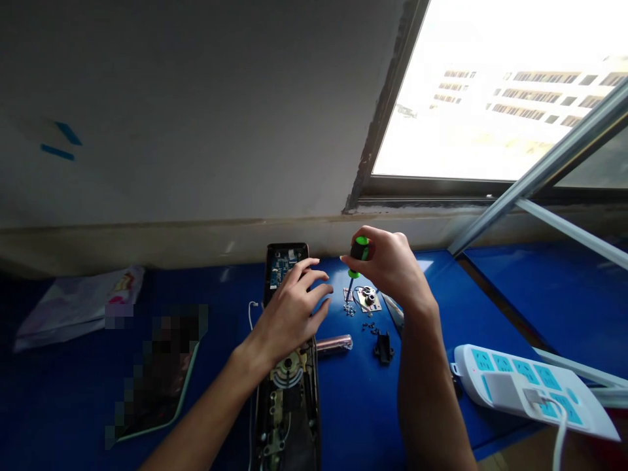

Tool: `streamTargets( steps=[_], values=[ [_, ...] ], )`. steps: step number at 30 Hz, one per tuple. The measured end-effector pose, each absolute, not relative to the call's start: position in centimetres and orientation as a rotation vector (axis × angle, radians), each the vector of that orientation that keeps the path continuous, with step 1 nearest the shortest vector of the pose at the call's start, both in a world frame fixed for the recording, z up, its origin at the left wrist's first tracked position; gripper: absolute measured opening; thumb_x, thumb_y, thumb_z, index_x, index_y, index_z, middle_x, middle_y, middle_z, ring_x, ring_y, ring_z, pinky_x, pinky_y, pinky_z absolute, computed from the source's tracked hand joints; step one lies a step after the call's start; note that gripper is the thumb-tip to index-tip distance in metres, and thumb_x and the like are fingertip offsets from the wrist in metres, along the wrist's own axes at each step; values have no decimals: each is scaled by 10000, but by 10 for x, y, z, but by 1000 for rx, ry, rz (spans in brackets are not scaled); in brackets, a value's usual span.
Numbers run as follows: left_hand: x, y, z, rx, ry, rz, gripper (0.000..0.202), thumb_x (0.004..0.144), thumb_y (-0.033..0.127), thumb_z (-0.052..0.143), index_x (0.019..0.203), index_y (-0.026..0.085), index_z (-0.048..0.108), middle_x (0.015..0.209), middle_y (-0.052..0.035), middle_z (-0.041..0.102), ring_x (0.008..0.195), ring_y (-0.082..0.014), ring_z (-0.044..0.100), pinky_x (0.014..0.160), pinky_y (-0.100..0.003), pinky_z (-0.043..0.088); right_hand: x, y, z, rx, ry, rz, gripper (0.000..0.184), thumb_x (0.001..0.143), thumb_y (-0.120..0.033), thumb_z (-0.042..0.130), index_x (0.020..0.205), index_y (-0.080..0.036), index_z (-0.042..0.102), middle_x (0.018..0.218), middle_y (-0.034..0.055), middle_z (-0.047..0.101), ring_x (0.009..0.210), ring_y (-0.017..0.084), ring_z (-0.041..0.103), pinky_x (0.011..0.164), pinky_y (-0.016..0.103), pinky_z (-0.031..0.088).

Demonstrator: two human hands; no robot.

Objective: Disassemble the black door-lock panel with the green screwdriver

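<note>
My right hand [390, 265] is closed around the black and green handle of a screwdriver [360, 250]. Its shaft points down, and the tip is over a small pile of silver screws [349, 309] on the blue table; I cannot tell whether it touches them. My left hand [297, 304] is open, fingers spread and slightly curled, over a long black device housing [314, 405]. The opened housing shows a circuit board [282, 265] at its far end and metal parts [287, 369] nearer me; my left hand hides its middle.
Right of the housing lie a small board with a round part [369, 298], dark screws [367, 326], a black plastic piece [384, 348] and a coppery cylinder [334, 344]. A white power strip [532, 386] with a plugged-in charger is at right, a tablet-like device [161, 373] at left.
</note>
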State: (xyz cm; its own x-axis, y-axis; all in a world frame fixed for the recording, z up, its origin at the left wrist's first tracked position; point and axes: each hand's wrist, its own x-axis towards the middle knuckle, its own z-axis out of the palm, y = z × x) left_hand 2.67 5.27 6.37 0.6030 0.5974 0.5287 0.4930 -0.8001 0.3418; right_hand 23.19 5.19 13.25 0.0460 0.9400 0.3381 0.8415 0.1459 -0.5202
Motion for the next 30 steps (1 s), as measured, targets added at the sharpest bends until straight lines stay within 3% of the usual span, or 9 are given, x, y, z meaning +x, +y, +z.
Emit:
streamTargets(
  steps=[8,25,30],
  values=[
    [24,53,64,2682,892,964,170,988,173,590,1027,154,755,1147,-131,735,1362,-367,524,1084,-586,554,233,59,128,-1765,-1850,171,172,761,-280,838,826,-233,686,671,-9,650,586,129,511,565,258,396],
    [21,51,68,2647,882,963,174,980,163,608,1052,130,762,1171,-140,729,1359,-363,515,1062,-568,569,231,55,134,-1778,-1838,207,169,802,-314,800,825,-225,658,689,-11,659,609,131,538,563,259,417],
    [16,52,72,2604,921,956,185,967,203,655,1116,144,748,1142,-116,718,1202,-305,570,1012,-516,578,227,41,149,-1654,-1802,186,187,866,-366,760,926,-214,669,748,-6,695,609,115,594,536,235,442]
  ],
)
